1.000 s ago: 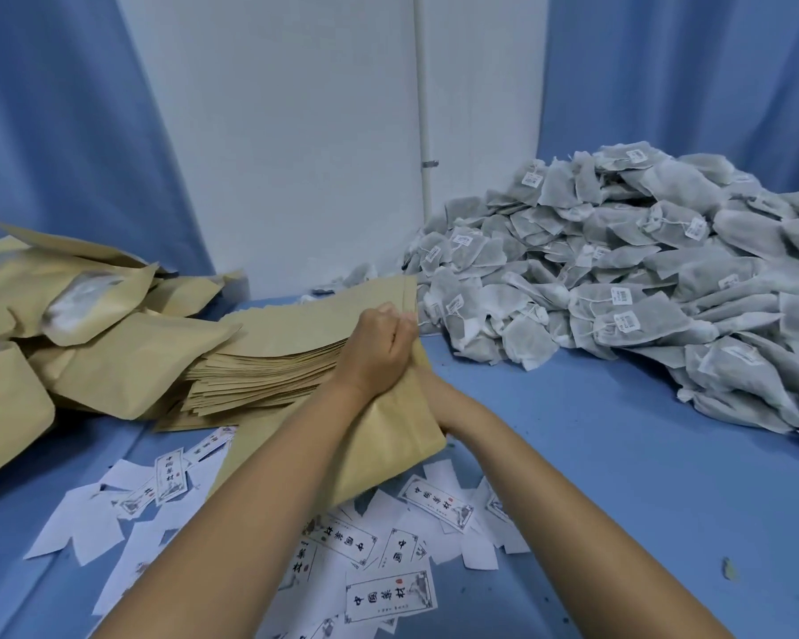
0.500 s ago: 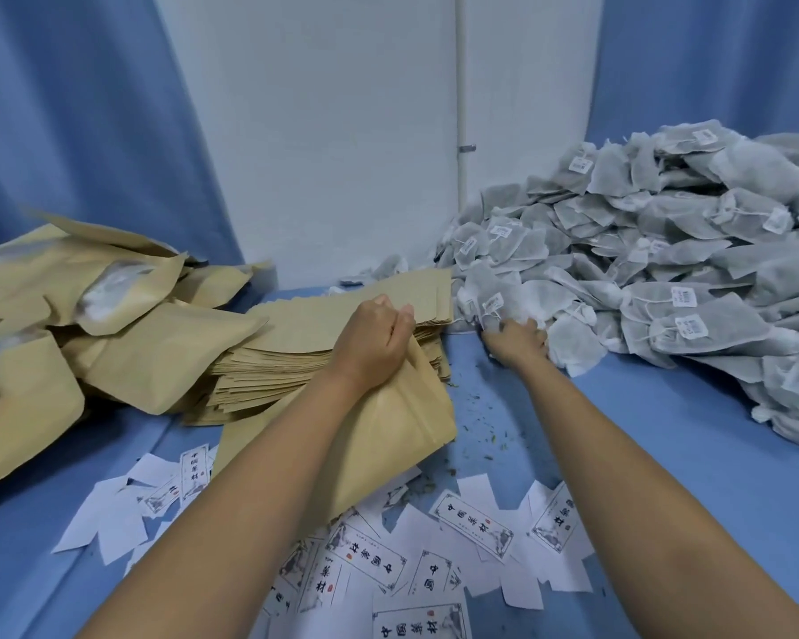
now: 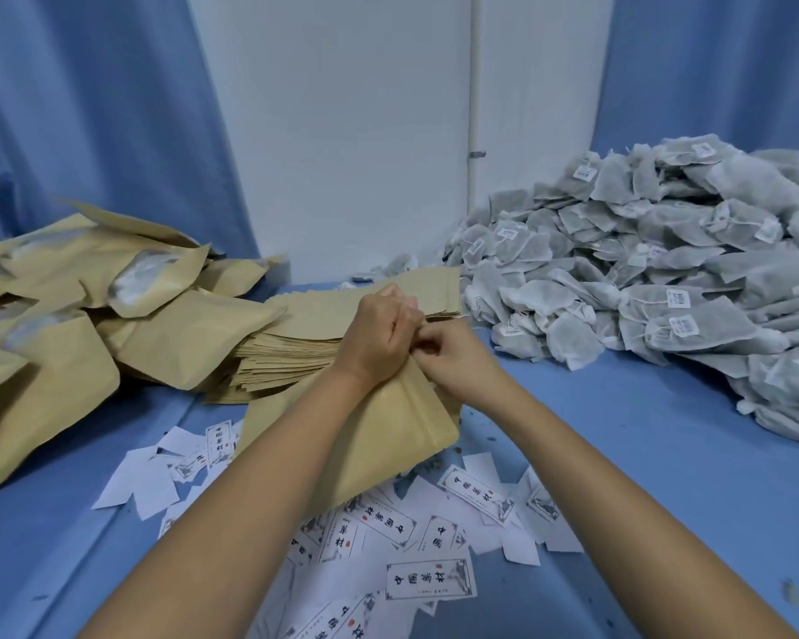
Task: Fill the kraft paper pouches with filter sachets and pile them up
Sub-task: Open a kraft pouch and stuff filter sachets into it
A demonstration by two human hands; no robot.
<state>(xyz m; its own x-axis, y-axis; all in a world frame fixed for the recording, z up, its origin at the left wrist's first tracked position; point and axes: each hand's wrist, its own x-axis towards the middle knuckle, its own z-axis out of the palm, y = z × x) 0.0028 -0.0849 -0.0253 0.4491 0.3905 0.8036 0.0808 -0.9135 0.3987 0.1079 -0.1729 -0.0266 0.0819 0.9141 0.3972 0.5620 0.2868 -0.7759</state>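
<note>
**As Hands Meet, a Pouch Is Held at Its Mouth**

While the left hand (image 3: 379, 334) grips the top edge of a brown pouch (image 3: 388, 435), the right hand (image 3: 453, 362) curls against it. I cannot tell what its fingers pinch. Behind the pouch are stacked flat pouches (image 3: 296, 343), with filled pouches (image 3: 65, 339) piled left and sachets (image 3: 665, 279) heaped right. Printed labels (image 3: 430, 578) litter the blue table (image 3: 642, 454).

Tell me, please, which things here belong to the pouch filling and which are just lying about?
For the job: held pouch, left hand gripping its mouth, right hand beside it; sachet heap; flat pouch stack; filled pouch pile.
Lying about: printed labels; blue curtain; wall pipe.
</note>
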